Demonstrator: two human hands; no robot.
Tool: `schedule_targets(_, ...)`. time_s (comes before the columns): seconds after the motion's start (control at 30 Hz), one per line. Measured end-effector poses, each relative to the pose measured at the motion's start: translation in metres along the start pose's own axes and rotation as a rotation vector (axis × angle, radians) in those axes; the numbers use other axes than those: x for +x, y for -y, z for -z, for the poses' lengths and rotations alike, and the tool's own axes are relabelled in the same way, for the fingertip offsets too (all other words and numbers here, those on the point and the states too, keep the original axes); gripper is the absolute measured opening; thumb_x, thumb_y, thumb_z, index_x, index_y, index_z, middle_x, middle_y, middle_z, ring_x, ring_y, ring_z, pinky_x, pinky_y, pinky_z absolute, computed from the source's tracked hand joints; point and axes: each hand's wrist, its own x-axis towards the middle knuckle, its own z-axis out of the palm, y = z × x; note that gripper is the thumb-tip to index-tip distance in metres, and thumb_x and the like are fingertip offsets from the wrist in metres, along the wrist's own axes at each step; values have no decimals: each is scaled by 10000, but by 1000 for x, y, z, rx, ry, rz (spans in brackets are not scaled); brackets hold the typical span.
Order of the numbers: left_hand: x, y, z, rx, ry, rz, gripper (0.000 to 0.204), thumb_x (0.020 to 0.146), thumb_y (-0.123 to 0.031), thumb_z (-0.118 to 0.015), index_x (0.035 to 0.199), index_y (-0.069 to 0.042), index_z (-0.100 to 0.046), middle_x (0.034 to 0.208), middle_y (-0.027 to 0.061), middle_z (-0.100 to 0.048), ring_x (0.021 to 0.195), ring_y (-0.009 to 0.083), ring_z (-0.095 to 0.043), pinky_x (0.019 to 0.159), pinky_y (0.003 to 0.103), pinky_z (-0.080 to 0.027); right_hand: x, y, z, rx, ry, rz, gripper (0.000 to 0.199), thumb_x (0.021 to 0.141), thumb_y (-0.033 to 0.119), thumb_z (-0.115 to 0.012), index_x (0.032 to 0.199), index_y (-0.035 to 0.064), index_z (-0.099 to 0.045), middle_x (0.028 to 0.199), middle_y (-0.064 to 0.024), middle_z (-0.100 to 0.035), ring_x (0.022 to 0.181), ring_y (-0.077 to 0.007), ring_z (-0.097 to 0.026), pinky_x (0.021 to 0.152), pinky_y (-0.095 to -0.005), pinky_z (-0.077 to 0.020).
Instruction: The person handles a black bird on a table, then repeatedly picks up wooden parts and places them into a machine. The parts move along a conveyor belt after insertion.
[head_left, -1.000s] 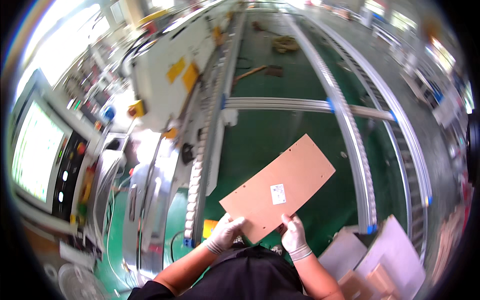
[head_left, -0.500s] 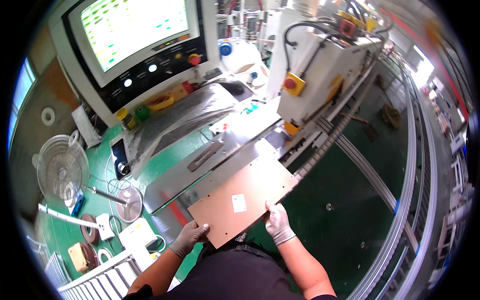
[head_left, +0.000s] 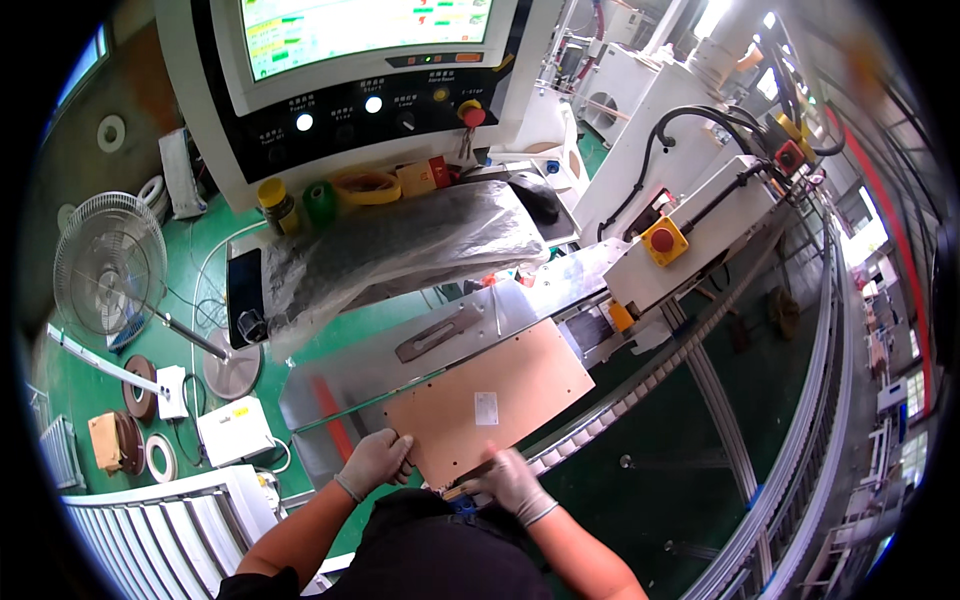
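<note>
A flat brown rectangular board (head_left: 450, 415) with a white label (head_left: 486, 408) and small dark holes near its edges lies tilted across the front of a metal machine table (head_left: 375, 375). Gloved, my left hand (head_left: 378, 462) is closed on the board's near left corner, thumb on the upper face and the other fingers partly hidden. My right hand (head_left: 515, 485), also gloved, is at the near edge, right of that corner. Its thumb points up toward the board, and motion smears the fingers, so its grip is unclear.
Beyond the table stands a control panel (head_left: 340, 125) with a lit screen. Plastic sheeting (head_left: 400, 240) covers a shelf below it. A roller track (head_left: 590, 425) runs along the right, under a white machine arm with a red stop button (head_left: 662, 240). A fan (head_left: 110, 265) stands left.
My right hand has moved left along the board's near edge. The board lies slightly flatter against the table edge. My left hand stays at its corner. The view has shifted.
</note>
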Motion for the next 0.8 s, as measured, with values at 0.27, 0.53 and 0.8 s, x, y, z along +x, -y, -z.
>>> schedule_targets(0.27,13,3,12,622,-167,-674,262,1004,-246,-582,903,-26,-680,745,97,-718,625,251,-706,606,392,-564,16,-33,-21,141,79,-174,480,1101,478,-487,1282,41,-570,1135,-105,-684,946,-200,-707,803,-346,-618)
schedule_targets(0.53,22,-5,92,908,-813,-673,683,773,-386,-778,1334,-40,-597,1403,175,-557,1316,402,-504,1123,538,-376,28,-15,20,230,-117,-47,365,1084,436,-553,1124,74,-572,943,-54,-644,733,-179,-647,610,-289,-515)
schedule_targets(0.8,44,-17,103,876,-759,-548,912,693,-549,-812,1393,-17,-570,1415,178,-528,1349,376,-463,1179,508,-316,49,67,113,175,-317,-9,291,1063,447,-568,1120,163,-597,941,-17,-620,681,-195,-537,558,-313,-417)
